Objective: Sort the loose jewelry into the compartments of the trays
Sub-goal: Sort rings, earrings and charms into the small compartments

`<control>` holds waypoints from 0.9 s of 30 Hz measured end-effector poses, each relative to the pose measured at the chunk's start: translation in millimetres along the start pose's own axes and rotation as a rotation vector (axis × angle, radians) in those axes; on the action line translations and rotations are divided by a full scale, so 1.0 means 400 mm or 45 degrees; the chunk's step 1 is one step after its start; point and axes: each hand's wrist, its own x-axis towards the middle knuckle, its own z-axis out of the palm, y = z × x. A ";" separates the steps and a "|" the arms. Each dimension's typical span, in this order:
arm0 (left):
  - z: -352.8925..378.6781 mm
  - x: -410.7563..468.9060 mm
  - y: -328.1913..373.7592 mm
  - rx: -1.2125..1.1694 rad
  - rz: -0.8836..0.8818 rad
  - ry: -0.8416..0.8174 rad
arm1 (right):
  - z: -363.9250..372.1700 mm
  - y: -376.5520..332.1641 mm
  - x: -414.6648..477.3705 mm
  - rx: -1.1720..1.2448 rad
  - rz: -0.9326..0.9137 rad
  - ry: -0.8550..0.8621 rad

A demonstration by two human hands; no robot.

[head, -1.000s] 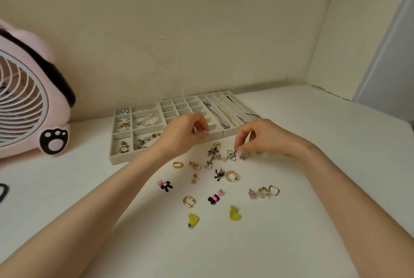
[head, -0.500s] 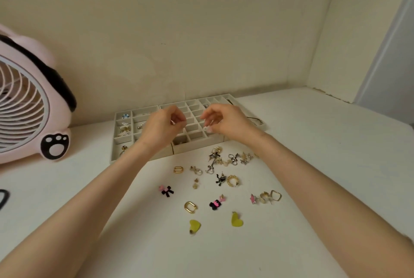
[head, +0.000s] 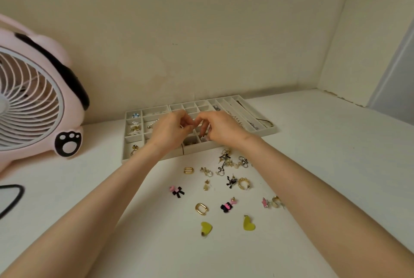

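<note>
Left hand (head: 170, 130) and right hand (head: 221, 129) have drawn together over the trays (head: 201, 148) at mid-frame, fingertips (head: 202, 118) now touching. Whether the curled fingers pinch anything cannot be told.

Soft, warm, even light is falling on the white tabletop (head: 324, 165), leaving faint shadows in front of the pale grey compartmented plastic trays (head: 264, 132). Wide-angle distortion is bowing the cream walls (head: 201, 31) behind the trays.

Open worktop (head: 324, 165) is offered right of the trays (head: 266, 131); the near side is strewn with loose jewelry (head: 230, 181), and the left is blocked by a fan (head: 31, 107).
</note>
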 end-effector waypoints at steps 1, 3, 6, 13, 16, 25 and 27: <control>0.001 0.000 0.001 -0.002 0.005 -0.001 | 0.001 -0.002 0.003 -0.042 0.002 0.002; 0.001 0.000 0.000 -0.002 0.016 0.002 | 0.002 -0.004 0.007 -0.101 0.013 0.006; 0.003 0.001 -0.004 -0.003 0.019 -0.011 | 0.003 -0.003 0.006 -0.130 0.031 0.000; 0.003 0.000 -0.005 0.004 0.018 -0.017 | 0.006 0.001 -0.006 -0.136 0.046 0.055; 0.003 -0.001 -0.002 0.005 0.018 -0.031 | 0.006 0.010 -0.012 -0.074 0.047 0.049; 0.000 -0.009 0.010 -0.007 0.074 -0.120 | 0.003 0.027 -0.034 0.096 0.025 0.045; -0.003 -0.011 0.016 -0.005 0.109 -0.150 | -0.007 0.031 -0.043 0.135 0.031 0.063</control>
